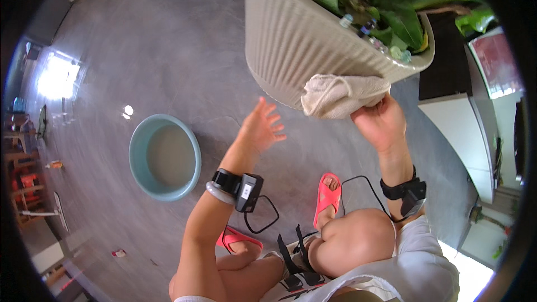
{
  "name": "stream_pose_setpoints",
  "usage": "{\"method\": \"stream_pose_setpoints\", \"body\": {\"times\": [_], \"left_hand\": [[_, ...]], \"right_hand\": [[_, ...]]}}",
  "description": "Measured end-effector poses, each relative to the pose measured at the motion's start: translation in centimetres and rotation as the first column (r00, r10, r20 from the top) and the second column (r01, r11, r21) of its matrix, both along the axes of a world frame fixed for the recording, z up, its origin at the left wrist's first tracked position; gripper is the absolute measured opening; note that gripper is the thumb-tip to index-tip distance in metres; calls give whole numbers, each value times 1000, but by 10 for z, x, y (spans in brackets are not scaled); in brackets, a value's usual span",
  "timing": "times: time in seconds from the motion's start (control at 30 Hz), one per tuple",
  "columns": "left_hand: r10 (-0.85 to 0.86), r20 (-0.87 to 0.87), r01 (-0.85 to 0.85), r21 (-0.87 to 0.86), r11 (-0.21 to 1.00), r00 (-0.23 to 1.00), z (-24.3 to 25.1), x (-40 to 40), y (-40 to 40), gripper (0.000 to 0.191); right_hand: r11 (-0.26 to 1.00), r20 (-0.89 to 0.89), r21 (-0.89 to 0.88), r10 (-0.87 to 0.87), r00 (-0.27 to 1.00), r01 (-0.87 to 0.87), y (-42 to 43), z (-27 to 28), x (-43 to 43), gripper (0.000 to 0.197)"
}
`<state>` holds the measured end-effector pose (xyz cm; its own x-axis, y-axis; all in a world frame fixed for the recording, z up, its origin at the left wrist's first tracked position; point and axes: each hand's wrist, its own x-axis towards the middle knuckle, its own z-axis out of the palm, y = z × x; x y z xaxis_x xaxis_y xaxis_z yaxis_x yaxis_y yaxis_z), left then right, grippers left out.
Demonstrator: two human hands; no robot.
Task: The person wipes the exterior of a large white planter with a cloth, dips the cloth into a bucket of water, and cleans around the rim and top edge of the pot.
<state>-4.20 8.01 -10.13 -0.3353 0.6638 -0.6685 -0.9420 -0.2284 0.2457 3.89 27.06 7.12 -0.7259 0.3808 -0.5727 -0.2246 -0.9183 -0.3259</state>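
Observation:
My right hand [381, 121] grips a damp-looking beige cloth [344, 95] and presses it against the lower side of a large ribbed, cream-coloured planter [289, 29]. Leafy green plants [394, 12] fill the planter, with small glassy ornaments [398, 53] along its rim. Empty and with spread fingers, my left hand [263, 126] hovers over the floor, left of the cloth and slightly blurred. Below and left of that hand stands a light blue plastic basin [194, 176] holding cloudy water [170, 155].
Grey polished floor [105, 134] surrounds the planter. A white cabinet [461, 138] stands at the right. Far left are wooden chairs [25, 188] and a floor squeegee or mop [61, 212]. My feet in pink sandals [328, 197] are below the hands. Cables hang from both wrist devices.

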Motion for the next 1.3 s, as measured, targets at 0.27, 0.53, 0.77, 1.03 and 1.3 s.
{"method": "stream_pose_setpoints", "body": {"times": [0.27, 0.53, 0.77, 1.03, 1.3], "left_hand": [[-281, -146, 243, -234, 941, 949, -3, 13, -37, 72], [-272, -156, 221, -282, 934, 950, 11, 19, -129, 66], [-133, -246, 152, 59, 987, 960, 41, 15, -33, 57], [107, -121, -26, 535, 845, 987, 74, 14, -20, 58], [464, -405, -204, 540, 817, 788, 69, -25, -36, 54]], "right_hand": [[996, 124, 30, 76, 989, -80, 11, -87, -13, 46], [985, 145, -119, 144, 979, -127, -13, -137, -23, 56], [952, -88, -106, 277, 957, -286, -49, -58, -23, 65], [10, 550, 668, 667, 502, -744, -45, -44, -38, 53], [-496, 697, 714, 575, 428, -495, 34, -69, 12, 34]]}}
